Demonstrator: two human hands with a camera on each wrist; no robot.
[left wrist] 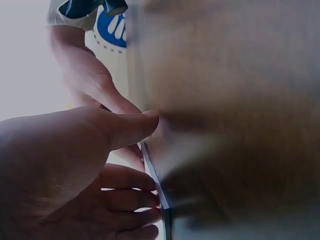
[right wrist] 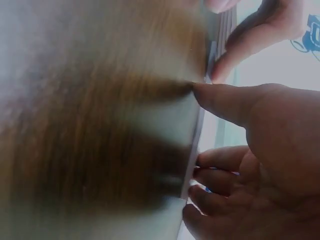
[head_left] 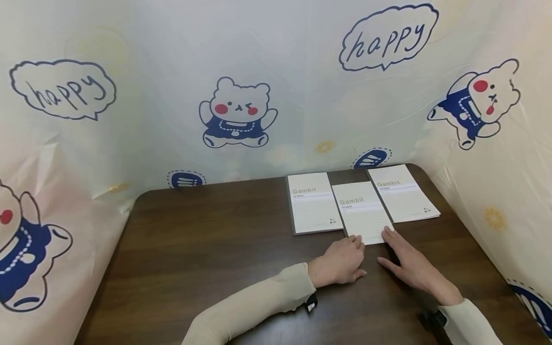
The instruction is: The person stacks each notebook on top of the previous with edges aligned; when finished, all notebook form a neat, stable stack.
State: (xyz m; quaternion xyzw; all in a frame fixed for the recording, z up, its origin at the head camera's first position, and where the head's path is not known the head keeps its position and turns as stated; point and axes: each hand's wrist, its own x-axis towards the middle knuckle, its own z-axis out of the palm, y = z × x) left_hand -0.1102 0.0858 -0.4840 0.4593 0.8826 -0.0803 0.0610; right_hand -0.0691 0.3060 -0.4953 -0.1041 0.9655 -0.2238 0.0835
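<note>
Three white notebooks with "Gambit" printed on their covers lie flat at the back right of the dark wooden table in the head view. The middle notebook (head_left: 362, 211) sits nearer the person than its neighbours. At its near left corner, my left hand (head_left: 342, 261) touches it with the fingertips, thumb apart over the tabletop. My right hand (head_left: 409, 261) rests its fingertips on the near right corner, thumb spread away. Both wrist views show the thin notebook edge (left wrist: 158, 187) by the fingers, the thumbs standing off from it.
The left notebook (head_left: 315, 203) and the right notebook (head_left: 401, 194) flank the middle one closely. Behind the wooden table (head_left: 207, 239) hangs a pale printed curtain (head_left: 302, 96) with bears and "happy" bubbles, which also runs along both sides.
</note>
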